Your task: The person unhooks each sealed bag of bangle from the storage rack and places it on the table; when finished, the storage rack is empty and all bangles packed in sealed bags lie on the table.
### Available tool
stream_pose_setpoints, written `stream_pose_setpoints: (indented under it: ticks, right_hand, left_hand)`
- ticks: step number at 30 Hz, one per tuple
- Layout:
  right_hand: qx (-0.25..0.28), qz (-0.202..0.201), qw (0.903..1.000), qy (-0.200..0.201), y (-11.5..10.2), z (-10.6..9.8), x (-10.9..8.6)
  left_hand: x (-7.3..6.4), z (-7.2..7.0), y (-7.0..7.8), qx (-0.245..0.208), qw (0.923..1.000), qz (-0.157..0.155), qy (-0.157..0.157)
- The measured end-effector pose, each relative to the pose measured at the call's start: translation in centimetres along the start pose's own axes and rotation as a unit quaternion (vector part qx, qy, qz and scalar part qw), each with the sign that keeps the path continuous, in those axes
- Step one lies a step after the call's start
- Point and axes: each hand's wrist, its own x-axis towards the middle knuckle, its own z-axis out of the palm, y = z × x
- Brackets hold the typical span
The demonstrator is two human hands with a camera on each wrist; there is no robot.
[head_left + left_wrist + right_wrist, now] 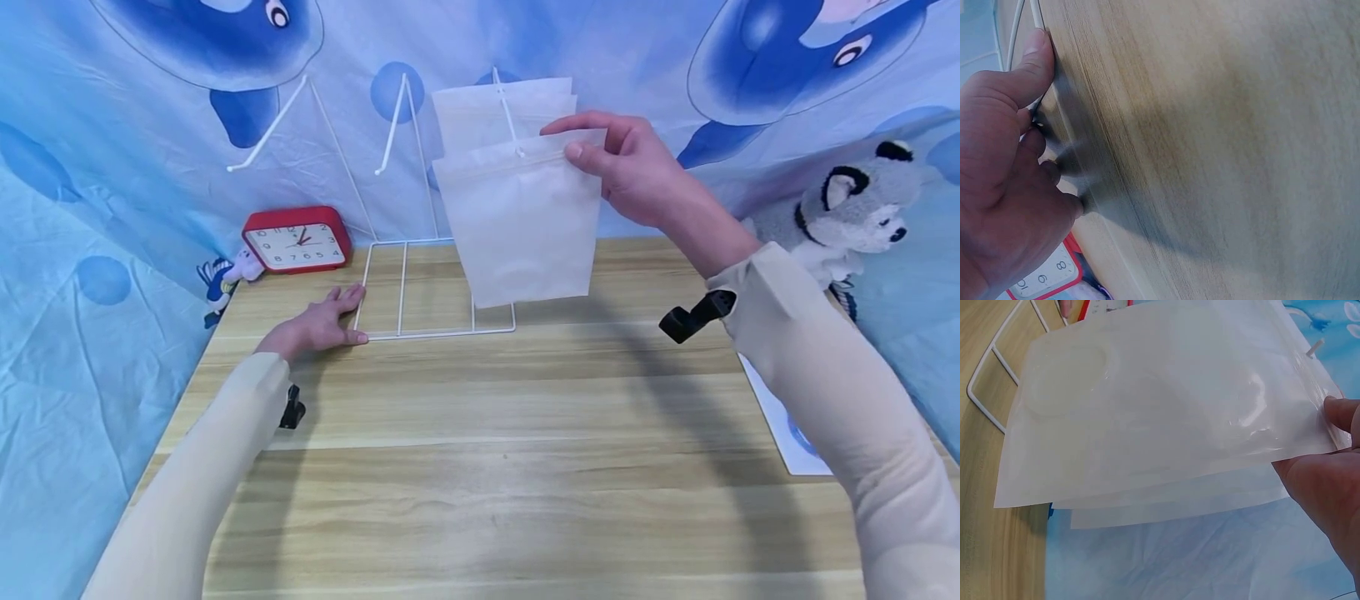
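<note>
A white wire display rack (pixel 442 335) with upward-slanting hooks stands on the table. At the front left corner of its base, my left hand (pixel 318 323) grips the wire, thumb along the front bar (pixel 1036 15). My right hand (pixel 626 167) pinches the top right corner of a white zip bag (pixel 525 225) between thumb and fingers. The tip of the right hook (pixel 1315 347) pokes through the bag's top edge. More white bags (pixel 495 112) hang farther back on that hook. A faint ring shape shows through the front bag in the right wrist view.
A red alarm clock (pixel 297 240) stands left of the rack, beside a small plush toy (pixel 228 279). Bare left hook (pixel 266 129) and middle hook (pixel 393 125) jut forward. At right sit a husky plush (pixel 840 208) and a white sheet (pixel 780 425). Blue cloth (pixel 67 333) surrounds the table.
</note>
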Motion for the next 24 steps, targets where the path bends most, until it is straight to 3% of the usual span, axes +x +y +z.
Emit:
stream_pose_setpoints:
  ticks: [8, 14, 20, 24]
  right_hand:
    - [0.001, -0.022, 0.9997, -0.013, -0.6, 0.0, -1.2]
    - [-0.011, -0.023, 0.9997, 0.007, -1.0, -0.4, -2.3]
    - [-0.055, -0.024, 0.9975, 0.037, -0.8, -2.5, -4.2]
    - [-0.039, -0.021, 0.998, 0.044, -0.1, -4.5, -5.6]
  left_hand:
    - [0.0, -0.1, 0.1, 0.0, 0.9999, -0.01, -0.004]
    - [-0.1, -0.2, -0.2, 0.005, 1.0, -0.006, 0.003]
    - [0.1, 0.0, -0.3, -0.003, 1.0, 0.0, 0.002]
    - [0.3, 0.2, -0.3, -0.003, 1.0, 0.006, 0.003]
